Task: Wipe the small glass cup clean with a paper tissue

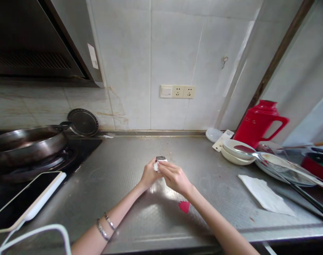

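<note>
My left hand [148, 174] is closed around a small object [160, 158] with a dark, shiny, squarish top, held just above the steel counter [118, 209]. Most of that object is hidden by my fingers, so its kind does not show. My right hand [175, 176] is closed over it from the right, fingers pinching a crumpled white tissue [156, 166] against its side. Both hands touch each other. Below my right wrist, a small red piece with a jagged edge [184, 206] lies on the counter.
To the left, a steel pan [28, 145] sits on the black stove, with a phone [25, 202] and white cable nearby. On the right are stacked bowls [237, 159], a red thermos jug [258, 124], a folded white napkin [265, 194], and plates with long utensils.
</note>
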`<state>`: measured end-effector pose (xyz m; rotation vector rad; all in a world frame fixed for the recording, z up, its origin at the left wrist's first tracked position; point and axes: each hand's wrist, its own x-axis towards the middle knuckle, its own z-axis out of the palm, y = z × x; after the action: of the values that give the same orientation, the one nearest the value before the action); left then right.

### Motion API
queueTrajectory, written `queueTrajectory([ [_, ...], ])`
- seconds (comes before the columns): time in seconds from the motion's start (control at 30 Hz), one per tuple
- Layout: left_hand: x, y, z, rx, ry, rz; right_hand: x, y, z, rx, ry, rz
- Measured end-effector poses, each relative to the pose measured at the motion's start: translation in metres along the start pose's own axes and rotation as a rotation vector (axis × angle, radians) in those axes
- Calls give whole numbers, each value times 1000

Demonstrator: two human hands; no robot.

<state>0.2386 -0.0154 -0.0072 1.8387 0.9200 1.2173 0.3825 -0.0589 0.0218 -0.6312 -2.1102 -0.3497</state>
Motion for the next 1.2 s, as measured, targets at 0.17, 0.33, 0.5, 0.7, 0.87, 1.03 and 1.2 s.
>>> queueTrajectory([
  [0.17, 1, -3, 2, -99, -34, -25, 7, 13, -16, 38, 36, 120],
  [0.33, -2, 2, 6, -33, 1, -74, 16, 39, -13, -16, 211, 397],
  [0.5, -3, 7, 7, -16, 3, -54, 20, 41, -2, 39, 194, 417],
  [0.7, -1, 7, 7, 100, 82, -79, 18, 25, 2, 16, 4, 226],
  [0.87, -1, 14, 3, 47, 42, 4, 17, 10, 0, -2, -36, 2],
  [1.03, -3, 12, -1, -18, 72, -20, 11, -5, 1, -44, -42, -41],
  [1.2, -3, 6, -4, -37, 28, 34, 2, -16, 3, -29, -14, 28],
])
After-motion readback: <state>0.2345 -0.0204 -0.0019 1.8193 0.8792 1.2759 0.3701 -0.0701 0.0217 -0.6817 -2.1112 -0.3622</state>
